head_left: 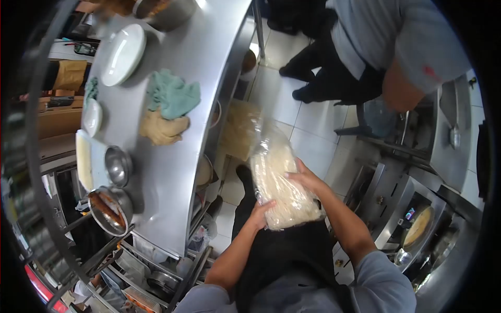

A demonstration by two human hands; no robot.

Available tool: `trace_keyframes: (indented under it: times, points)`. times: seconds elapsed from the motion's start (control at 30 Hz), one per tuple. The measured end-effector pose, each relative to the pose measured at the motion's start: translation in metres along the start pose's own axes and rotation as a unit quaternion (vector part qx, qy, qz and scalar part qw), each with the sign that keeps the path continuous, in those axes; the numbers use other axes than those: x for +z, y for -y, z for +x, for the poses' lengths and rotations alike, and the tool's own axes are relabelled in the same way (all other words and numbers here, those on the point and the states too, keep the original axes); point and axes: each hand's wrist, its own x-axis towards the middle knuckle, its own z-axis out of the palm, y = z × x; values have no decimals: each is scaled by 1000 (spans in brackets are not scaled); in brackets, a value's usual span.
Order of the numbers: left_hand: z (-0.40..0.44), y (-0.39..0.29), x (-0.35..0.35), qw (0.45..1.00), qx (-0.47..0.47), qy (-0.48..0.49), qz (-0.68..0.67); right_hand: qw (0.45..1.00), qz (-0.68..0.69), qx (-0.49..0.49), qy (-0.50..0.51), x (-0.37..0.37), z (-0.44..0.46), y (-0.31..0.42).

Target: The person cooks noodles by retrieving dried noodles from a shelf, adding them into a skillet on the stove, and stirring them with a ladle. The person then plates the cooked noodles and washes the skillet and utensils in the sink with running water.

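Observation:
A clear plastic bag of pale noodles [284,182] is held in front of my body, above my dark apron. My left hand [262,213] grips its lower left side, the thumb lying on the plastic. On the opposite edge, my right hand [306,177] has its fingers wrapped round the bag. The loose, see-through top of the bag points away from me. Beyond it, lower down, is a yellowish bundle [240,128], partly hidden and blurred.
Left stands a steel table [172,193] with a green cloth [175,94], a tan cloth [164,127], a white oval dish [123,55] and metal bowls [118,166]. A co-worker [360,47] stands ahead to the right. Stoves with a pan [417,227] line the right side.

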Motion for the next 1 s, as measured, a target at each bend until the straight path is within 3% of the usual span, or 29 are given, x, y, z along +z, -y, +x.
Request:
trace_keyframes:
  times: [0.07, 0.1, 0.17, 0.27, 0.4, 0.47, 0.6, 0.77, 0.83, 1.0]
  points:
    - [35, -2, -24, 999, 2, 10, -45, 990, -128, 6, 55, -5, 48, 0]
    - [56, -6, -41, 997, 5, 8, -82, 991, -124, 15, 51, -7, 73, 0]
    - [93, -21, -64, 991, 13, -10, -131, 963, -227, 57, 137, -11, 121, -3]
    - [140, -64, -79, 988, 40, -67, -136, 943, -293, 84, 133, -10, 187, -11]
    - [196, -97, -116, 982, 72, -48, -171, 943, -301, 70, 127, 3, 235, 1]
    - [212, -108, -124, 979, 81, -48, -179, 925, -342, 149, 70, 9, 246, 13]
    - [242, -103, -133, 979, 116, -15, -170, 916, -377, 129, 35, -4, 271, 7]
    - [266, -81, -116, 964, 158, -39, -212, 916, -368, 123, -104, -18, 274, -16]
    - [266, -86, -116, 965, 146, -45, -214, 886, -435, -45, -154, -18, 278, -30]
    - [263, -86, -106, 972, 117, -42, -201, 862, -479, -14, -164, 2, 256, 7]
